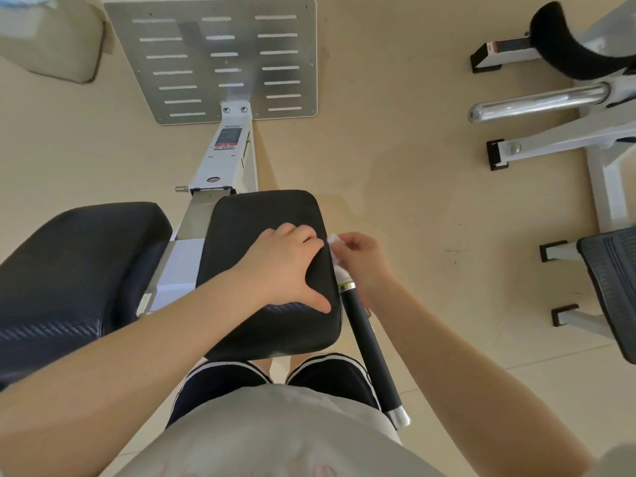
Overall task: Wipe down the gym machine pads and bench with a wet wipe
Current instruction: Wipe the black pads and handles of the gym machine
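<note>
- A beige floor (395, 149) fills the view, seen from above by a person standing over a gym machine.
- A metal footplate (192, 56) with rows of slots lies at the top, joined to a white beam (223, 160) that runs down toward the pads.
- A second machine's white frame (557, 146) with a chrome bar (537, 101) and a curved black pad stands at the right edge.
- Two black pads sit side by side in the middle: the left pad (75, 263) is wide and bare, the right pad (261, 215) is nearer the person's body.
- A black handle (371, 346) with a chrome end runs along the right pad's right side, angled down toward the person's shorts.
- The left hand (285, 266) lies on top of the right pad, fingers reaching to its right edge and thumb spread toward the near side; it holds nothing.
- The right hand (361, 259) is just beside the right edge of that pad, fingers curled and pinching the wipe.
- The two hands are close together, almost touching at the pad's edge.
- The wipe (335, 246) is white and bunched, pressed against the right pad's right edge, just above the top end of the handle.
</note>
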Motion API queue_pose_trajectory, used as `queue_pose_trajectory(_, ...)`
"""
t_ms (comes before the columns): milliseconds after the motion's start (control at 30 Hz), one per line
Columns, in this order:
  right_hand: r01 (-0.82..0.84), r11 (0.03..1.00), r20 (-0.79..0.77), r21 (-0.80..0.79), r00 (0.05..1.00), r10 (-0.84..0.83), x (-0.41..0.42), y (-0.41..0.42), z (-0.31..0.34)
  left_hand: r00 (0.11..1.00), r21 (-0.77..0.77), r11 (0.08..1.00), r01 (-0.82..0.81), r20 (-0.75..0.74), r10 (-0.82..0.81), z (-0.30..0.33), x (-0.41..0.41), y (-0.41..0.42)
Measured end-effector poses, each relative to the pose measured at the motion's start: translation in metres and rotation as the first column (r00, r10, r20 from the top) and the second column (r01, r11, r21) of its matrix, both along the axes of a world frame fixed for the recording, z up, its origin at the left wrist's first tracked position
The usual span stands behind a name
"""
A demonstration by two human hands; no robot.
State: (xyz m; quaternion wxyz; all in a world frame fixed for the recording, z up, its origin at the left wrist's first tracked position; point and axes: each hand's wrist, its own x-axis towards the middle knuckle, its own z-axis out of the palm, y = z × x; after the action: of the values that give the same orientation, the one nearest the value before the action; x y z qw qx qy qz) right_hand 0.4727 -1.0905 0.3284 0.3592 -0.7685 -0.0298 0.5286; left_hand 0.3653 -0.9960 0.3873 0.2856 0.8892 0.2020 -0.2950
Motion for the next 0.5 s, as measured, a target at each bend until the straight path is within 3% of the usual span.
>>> queue_pose_trajectory(100,-0.03,1.0,0.058,0.002,0.998,0.03,0.005,0.021,-0.017,1.0,-0.004,1.0,-0.022,-0.009,0.022,-0.001,0.0,-0.002)
queue_pose_trajectory(267,0.04,0.998,-0.067,0.038,0.997,-0.037,0.001,0.002,-0.003,0.999,0.032,0.999,-0.006,-0.032,0.007,0.0,-0.001,-0.005)
queue_pose_trajectory(500,-0.041,0.997,-0.164,0.073,0.985,0.052,0.0,-0.037,0.032,0.998,0.048,0.999,0.008,-0.069,-0.005,0.003,0.003,-0.007)
